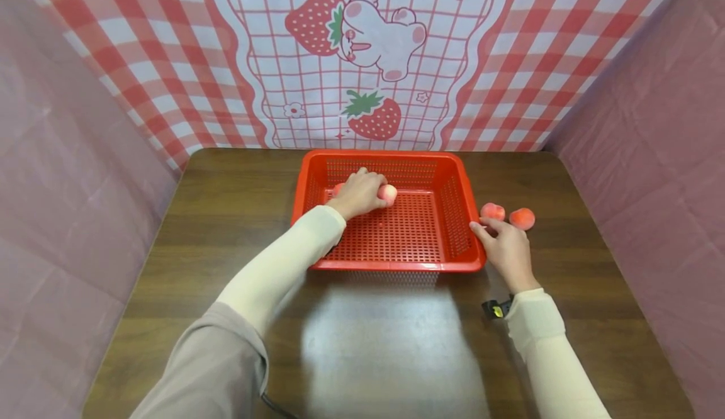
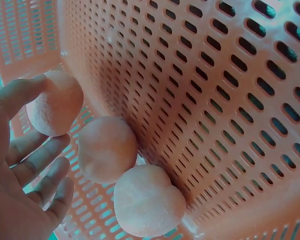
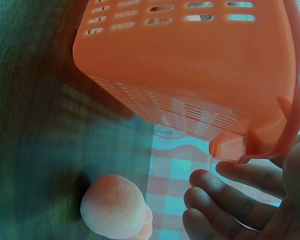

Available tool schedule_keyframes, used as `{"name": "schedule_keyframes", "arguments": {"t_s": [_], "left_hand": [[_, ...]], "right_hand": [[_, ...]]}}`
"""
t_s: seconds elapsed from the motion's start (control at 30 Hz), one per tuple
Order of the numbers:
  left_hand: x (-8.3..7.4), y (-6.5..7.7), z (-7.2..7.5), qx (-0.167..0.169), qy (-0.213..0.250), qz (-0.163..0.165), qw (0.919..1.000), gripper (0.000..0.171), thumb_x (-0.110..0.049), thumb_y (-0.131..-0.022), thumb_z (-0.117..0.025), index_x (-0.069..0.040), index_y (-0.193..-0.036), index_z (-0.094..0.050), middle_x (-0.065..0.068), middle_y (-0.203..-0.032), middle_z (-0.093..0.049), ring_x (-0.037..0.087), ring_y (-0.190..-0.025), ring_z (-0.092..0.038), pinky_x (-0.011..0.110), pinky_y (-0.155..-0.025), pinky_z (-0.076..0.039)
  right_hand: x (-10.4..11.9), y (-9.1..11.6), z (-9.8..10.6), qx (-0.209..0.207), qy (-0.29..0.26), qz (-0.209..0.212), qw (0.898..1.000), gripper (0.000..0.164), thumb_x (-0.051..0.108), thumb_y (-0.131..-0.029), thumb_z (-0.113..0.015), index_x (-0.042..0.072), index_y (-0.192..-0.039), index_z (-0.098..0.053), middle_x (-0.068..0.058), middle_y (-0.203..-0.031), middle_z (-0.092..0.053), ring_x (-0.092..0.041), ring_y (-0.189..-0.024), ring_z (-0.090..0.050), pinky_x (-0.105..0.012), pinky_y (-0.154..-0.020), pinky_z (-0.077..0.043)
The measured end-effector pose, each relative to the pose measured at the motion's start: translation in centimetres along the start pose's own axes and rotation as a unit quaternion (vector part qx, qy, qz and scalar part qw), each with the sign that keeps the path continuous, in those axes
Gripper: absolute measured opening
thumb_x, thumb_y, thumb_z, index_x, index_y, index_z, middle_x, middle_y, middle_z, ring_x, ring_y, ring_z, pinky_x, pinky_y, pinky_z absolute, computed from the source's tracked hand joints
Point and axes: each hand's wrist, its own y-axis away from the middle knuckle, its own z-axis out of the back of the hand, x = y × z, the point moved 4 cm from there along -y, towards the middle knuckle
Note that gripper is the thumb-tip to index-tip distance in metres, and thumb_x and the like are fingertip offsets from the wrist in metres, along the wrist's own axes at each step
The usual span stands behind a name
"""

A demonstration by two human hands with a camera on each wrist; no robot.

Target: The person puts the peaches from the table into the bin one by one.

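Observation:
Inside the red plastic basket (image 1: 391,267), my left hand (image 1: 359,194) pinches a peach (image 2: 56,102) between thumb and fingertips. Two more peaches lie beside it on the slotted bottom: a middle peach (image 2: 108,149) and a nearer peach (image 2: 149,201), both largely hidden by the hand in the head view. My right hand (image 1: 506,249) grips the basket's right rim, thumb on top and forefinger underneath, the other fingers loosely bent below. On the table just past that hand sit a pinkish peach (image 1: 493,211) and a redder peach (image 1: 522,219).
The basket stands on a brown wooden table (image 1: 238,217) near its back edge. Behind rises a checked strawberry-print cloth (image 1: 362,60), with pink curtains (image 1: 640,123) at both sides. A small black device (image 1: 496,309) is at the right wrist.

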Motion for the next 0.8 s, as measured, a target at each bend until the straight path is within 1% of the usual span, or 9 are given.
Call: {"name": "schedule_keyframes", "arguments": {"t_s": [0.13, 0.23, 0.3, 0.43, 0.5, 0.67, 0.8], "left_hand": [[-0.13, -0.19, -0.03, 0.005, -0.012, -0.012, 0.9998, 0.046, -0.039, -0.089, -0.068, -0.011, -0.125, -0.063, 0.006, -0.125, -0.066, 0.026, -0.108, -0.052, 0.041, -0.095, -0.044], [-0.06, -0.33, -0.17, 0.005, -0.023, -0.014, 0.9996, 0.045, -0.039, -0.089, -0.069, -0.011, -0.124, -0.063, 0.007, -0.124, -0.066, 0.026, -0.109, -0.052, 0.042, -0.094, -0.045], [0.03, -0.36, -0.28, 0.009, -0.026, -0.01, 0.9996, 0.044, -0.038, -0.089, -0.068, -0.011, -0.123, -0.064, 0.007, -0.124, -0.067, 0.027, -0.109, -0.052, 0.042, -0.092, -0.045], [0.21, -0.33, -0.48, 0.021, -0.035, 0.002, 0.9992, 0.044, -0.038, -0.09, -0.068, -0.011, -0.125, -0.063, 0.008, -0.124, -0.067, 0.028, -0.111, -0.051, 0.042, -0.094, -0.043], [0.21, -0.33, -0.52, 0.026, -0.046, 0.007, 0.9986, 0.046, -0.038, -0.091, -0.067, -0.011, -0.127, -0.061, 0.008, -0.127, -0.066, 0.028, -0.112, -0.051, 0.042, -0.095, -0.042], [0.18, -0.48, -0.55, 0.023, -0.079, 0.013, 0.9965, 0.051, -0.04, -0.092, -0.065, -0.01, -0.133, -0.058, 0.01, -0.132, -0.062, 0.03, -0.115, -0.05, 0.042, -0.092, -0.042], [0.02, -0.43, -0.45, 0.023, -0.088, 0.015, 0.9957, 0.051, -0.04, -0.093, -0.064, -0.011, -0.134, -0.057, 0.01, -0.132, -0.061, 0.03, -0.117, -0.05, 0.043, -0.093, -0.043]], "right_hand": [[0.14, -0.05, -0.07, 0.001, -0.002, 0.002, 1.0, 0.041, 0.03, -0.095, -0.063, -0.001, -0.121, -0.066, -0.02, -0.094, -0.071, -0.027, -0.071, -0.057, -0.028, -0.059, -0.044], [0.23, -0.05, -0.04, 0.0, -0.002, 0.004, 1.0, 0.04, 0.03, -0.095, -0.063, -0.001, -0.121, -0.066, -0.02, -0.094, -0.071, -0.027, -0.071, -0.057, -0.028, -0.059, -0.044], [0.23, -0.03, -0.03, 0.003, -0.002, 0.003, 1.0, 0.041, 0.03, -0.095, -0.063, -0.001, -0.121, -0.066, -0.021, -0.095, -0.071, -0.027, -0.071, -0.057, -0.028, -0.059, -0.044], [0.21, -0.01, 0.01, 0.005, -0.002, 0.003, 1.0, 0.042, 0.031, -0.095, -0.062, -0.001, -0.121, -0.066, -0.021, -0.096, -0.071, -0.028, -0.072, -0.058, -0.028, -0.059, -0.044], [0.17, -0.03, 0.01, 0.002, 0.001, 0.005, 1.0, 0.042, 0.032, -0.095, -0.062, -0.001, -0.121, -0.066, -0.021, -0.096, -0.071, -0.028, -0.072, -0.058, -0.028, -0.06, -0.043], [-0.02, -0.09, 0.04, -0.002, 0.004, 0.006, 1.0, 0.041, 0.032, -0.095, -0.062, 0.0, -0.12, -0.066, -0.02, -0.095, -0.071, -0.028, -0.072, -0.058, -0.028, -0.059, -0.043], [-0.04, -0.02, 0.1, -0.003, 0.006, 0.007, 1.0, 0.041, 0.031, -0.095, -0.062, -0.001, -0.12, -0.067, -0.02, -0.094, -0.071, -0.028, -0.072, -0.059, -0.028, -0.06, -0.043]]}}
